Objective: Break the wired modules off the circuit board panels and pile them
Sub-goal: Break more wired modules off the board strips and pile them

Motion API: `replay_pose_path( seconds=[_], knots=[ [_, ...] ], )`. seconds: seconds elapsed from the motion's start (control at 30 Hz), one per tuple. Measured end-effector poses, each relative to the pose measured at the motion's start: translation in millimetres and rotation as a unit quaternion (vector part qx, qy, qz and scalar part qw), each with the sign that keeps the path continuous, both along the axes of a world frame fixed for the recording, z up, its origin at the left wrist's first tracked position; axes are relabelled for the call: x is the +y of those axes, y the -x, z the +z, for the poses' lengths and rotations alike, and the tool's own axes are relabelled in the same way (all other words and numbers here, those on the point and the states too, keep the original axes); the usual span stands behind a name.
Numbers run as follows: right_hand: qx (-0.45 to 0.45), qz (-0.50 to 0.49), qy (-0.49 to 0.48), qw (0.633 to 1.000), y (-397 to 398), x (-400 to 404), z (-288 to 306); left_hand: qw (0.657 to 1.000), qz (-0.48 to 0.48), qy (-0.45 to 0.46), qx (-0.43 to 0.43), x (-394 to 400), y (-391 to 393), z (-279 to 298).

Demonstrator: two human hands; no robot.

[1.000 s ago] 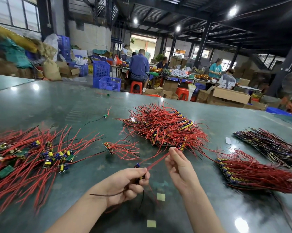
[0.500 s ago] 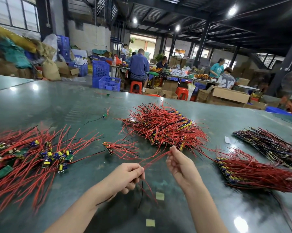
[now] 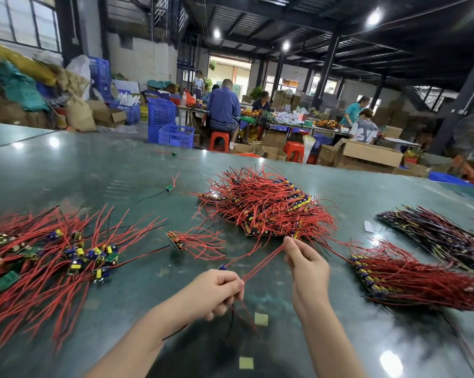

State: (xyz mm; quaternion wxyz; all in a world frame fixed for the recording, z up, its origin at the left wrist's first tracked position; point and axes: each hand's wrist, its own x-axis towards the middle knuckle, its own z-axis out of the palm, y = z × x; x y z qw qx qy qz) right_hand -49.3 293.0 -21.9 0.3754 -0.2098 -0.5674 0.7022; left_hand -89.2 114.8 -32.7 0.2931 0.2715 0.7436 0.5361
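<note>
Raised, left hand (image 3: 216, 291) (fingers curled) grips module (image 3: 222, 267); right hand (image 3: 307, 264) pinches wires (image 3: 260, 264).

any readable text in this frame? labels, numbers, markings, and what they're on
None can be read.
Seated person's grey shirt: large light characters on the back, too blurred to read.
Loose modules in the left pile: any board or component markings too small.
Cardboard boxes beyond the table: no legible print.
Yellow squares on the table: blank.
</note>
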Motion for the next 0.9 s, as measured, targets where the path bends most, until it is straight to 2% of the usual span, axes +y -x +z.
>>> replay_pose_path(
  seconds=[0.1,0.23,0.33,0.37,0.43,0.47,0.5,0.53,0.63,0.77,0.83,0.9],
  knots=[
    [0.004,0.054,0.091,0.994,0,2,0,0.999,-0.014,-0.010,-0.039,-2,-2,0],
    [-0.039,0.068,0.031,0.996,-3,8,3,0.999,0.016,-0.010,-0.038,-3,2,-1],
    [-0.012,0.124,0.091,0.988,-3,11,5,0.988,0.060,-0.078,-0.116,-2,3,0],
    [0.007,0.145,0.116,0.983,-2,10,6,0.971,0.080,-0.134,-0.182,-2,4,1],
    [0.015,0.179,0.140,0.974,-1,7,7,0.901,0.111,-0.262,-0.329,-3,8,4],
    [0.000,0.192,0.137,0.972,0,4,6,0.872,0.124,-0.310,-0.359,-4,11,5],
    [-0.025,0.206,0.122,0.970,1,-2,5,0.863,0.137,-0.334,-0.354,-4,13,6],
    [-0.055,0.223,0.096,0.969,1,-9,4,0.871,0.150,-0.335,-0.328,-4,13,5],
    [-0.137,0.281,-0.024,0.949,1,-30,-1,0.923,0.163,-0.289,-0.194,-2,11,1],
    [-0.190,0.317,-0.133,0.920,-3,-43,-2,0.955,0.152,-0.242,-0.078,3,5,-5],
    [-0.202,0.318,-0.186,0.907,-5,-44,-3,0.955,0.141,-0.249,-0.072,5,3,-6],
    [-0.190,0.329,-0.219,0.899,-8,-44,-3,0.945,0.138,-0.275,-0.107,5,2,-5]
  ],
)
